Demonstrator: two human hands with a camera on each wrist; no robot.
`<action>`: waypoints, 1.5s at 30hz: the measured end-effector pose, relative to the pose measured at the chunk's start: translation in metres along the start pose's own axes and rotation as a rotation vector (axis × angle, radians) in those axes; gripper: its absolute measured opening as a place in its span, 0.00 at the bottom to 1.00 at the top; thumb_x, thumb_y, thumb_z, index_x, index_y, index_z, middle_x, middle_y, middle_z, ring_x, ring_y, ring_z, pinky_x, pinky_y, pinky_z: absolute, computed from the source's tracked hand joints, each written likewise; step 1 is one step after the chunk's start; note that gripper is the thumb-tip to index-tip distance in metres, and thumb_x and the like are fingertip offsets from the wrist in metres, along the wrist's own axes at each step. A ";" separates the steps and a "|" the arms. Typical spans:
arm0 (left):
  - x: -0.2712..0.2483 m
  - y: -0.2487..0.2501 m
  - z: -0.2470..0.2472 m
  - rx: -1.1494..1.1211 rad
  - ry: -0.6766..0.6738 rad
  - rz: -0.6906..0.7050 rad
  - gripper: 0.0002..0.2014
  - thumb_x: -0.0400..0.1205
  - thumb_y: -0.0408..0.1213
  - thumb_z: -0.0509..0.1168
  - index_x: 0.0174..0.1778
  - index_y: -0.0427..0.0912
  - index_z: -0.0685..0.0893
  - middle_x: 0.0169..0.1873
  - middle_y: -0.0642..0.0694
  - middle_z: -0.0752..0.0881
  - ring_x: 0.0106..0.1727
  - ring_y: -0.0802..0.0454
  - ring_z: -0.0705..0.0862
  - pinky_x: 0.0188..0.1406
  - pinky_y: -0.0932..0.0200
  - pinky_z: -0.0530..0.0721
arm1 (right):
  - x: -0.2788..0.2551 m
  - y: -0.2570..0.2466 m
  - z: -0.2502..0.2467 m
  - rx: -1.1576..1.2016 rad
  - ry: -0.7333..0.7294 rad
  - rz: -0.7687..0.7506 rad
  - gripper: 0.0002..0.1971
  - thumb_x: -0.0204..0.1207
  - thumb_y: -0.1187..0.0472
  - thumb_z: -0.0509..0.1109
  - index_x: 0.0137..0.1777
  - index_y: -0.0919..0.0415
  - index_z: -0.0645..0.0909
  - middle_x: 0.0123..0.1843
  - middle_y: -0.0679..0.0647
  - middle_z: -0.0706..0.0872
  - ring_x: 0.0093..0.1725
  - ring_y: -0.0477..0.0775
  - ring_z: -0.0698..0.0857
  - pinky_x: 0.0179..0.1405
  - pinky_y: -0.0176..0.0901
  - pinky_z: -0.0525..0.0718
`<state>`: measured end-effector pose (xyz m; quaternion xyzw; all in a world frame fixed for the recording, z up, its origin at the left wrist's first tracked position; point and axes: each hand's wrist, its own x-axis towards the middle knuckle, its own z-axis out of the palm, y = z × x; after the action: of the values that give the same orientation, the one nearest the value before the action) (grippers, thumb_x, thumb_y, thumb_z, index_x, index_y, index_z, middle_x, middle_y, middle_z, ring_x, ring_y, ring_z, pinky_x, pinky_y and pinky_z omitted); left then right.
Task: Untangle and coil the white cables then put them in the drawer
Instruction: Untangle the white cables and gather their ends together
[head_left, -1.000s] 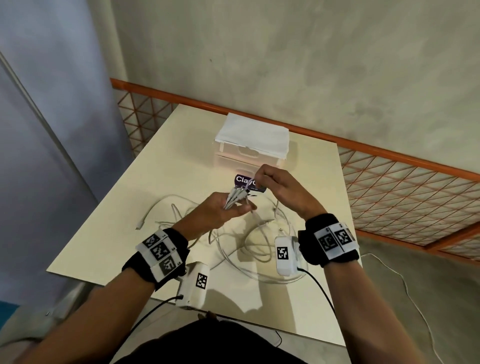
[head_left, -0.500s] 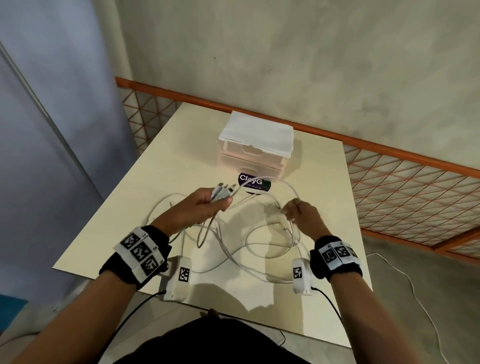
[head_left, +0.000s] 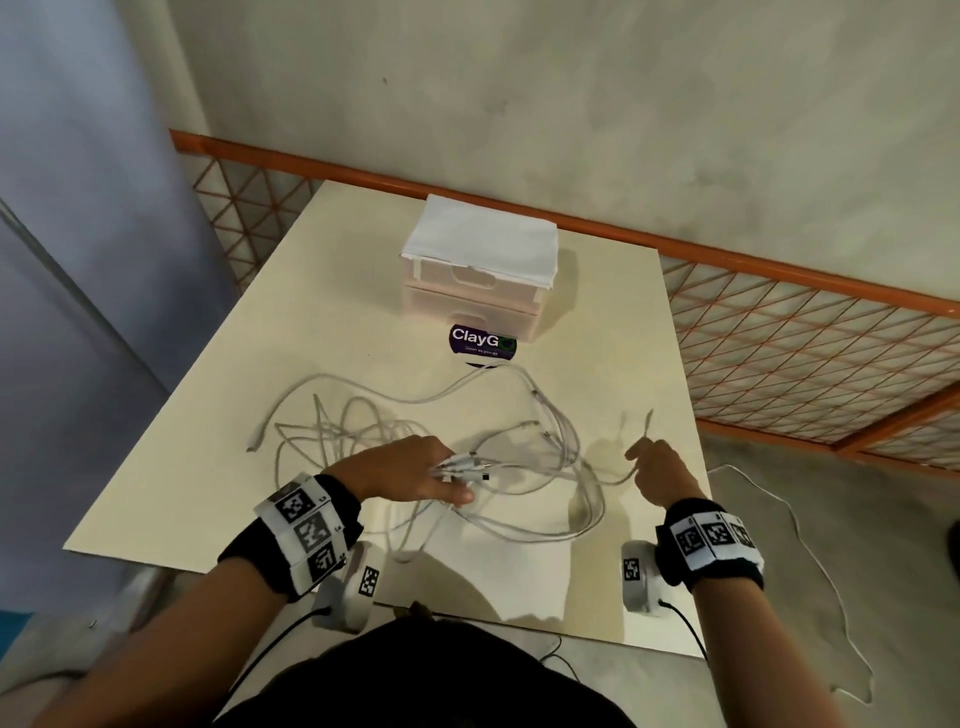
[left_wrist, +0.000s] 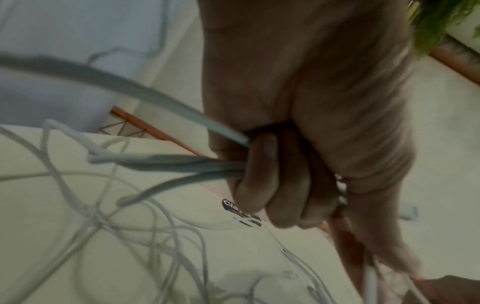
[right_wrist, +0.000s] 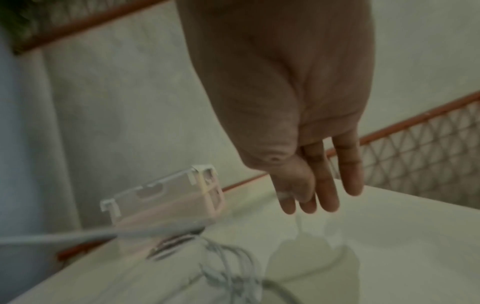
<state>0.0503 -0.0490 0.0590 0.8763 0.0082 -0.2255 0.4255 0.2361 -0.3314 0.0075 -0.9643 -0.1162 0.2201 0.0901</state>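
Left hand (head_left: 410, 475) is clenched around a bundle of white cables (head_left: 519, 467), their plug ends sticking out past the fingers (left_wrist: 259, 174). A single cable end (head_left: 647, 423) is pinched by the right hand (head_left: 657, 475), to the right. Loose tangled loops are spread over the cream table (head_left: 332, 322). A small drawer unit (head_left: 475, 291), both drawers shut, stands at the far side behind a purple sticker (head_left: 480, 340).
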 end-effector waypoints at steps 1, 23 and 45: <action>0.004 0.000 0.004 -0.001 -0.001 -0.021 0.22 0.77 0.45 0.72 0.20 0.50 0.72 0.15 0.53 0.73 0.18 0.65 0.73 0.25 0.69 0.64 | 0.000 0.006 0.006 -0.023 -0.052 0.027 0.17 0.78 0.72 0.57 0.64 0.62 0.78 0.68 0.66 0.75 0.69 0.66 0.75 0.68 0.55 0.75; -0.044 -0.021 -0.024 -0.793 0.291 -0.166 0.19 0.87 0.51 0.49 0.50 0.39 0.76 0.27 0.50 0.64 0.24 0.58 0.60 0.22 0.66 0.61 | 0.027 -0.170 0.085 0.348 -0.127 -0.225 0.11 0.72 0.66 0.71 0.53 0.67 0.76 0.52 0.66 0.85 0.55 0.65 0.84 0.45 0.45 0.76; 0.026 0.014 -0.044 -0.945 0.700 -0.010 0.11 0.87 0.41 0.56 0.41 0.42 0.77 0.28 0.47 0.70 0.26 0.55 0.70 0.29 0.63 0.73 | -0.049 -0.201 -0.009 0.979 -0.328 -0.707 0.11 0.77 0.78 0.63 0.52 0.63 0.73 0.37 0.53 0.78 0.38 0.49 0.83 0.43 0.39 0.88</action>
<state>0.0935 -0.0300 0.0828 0.6139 0.2520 0.1032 0.7410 0.1598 -0.1532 0.0805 -0.6682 -0.3262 0.3498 0.5698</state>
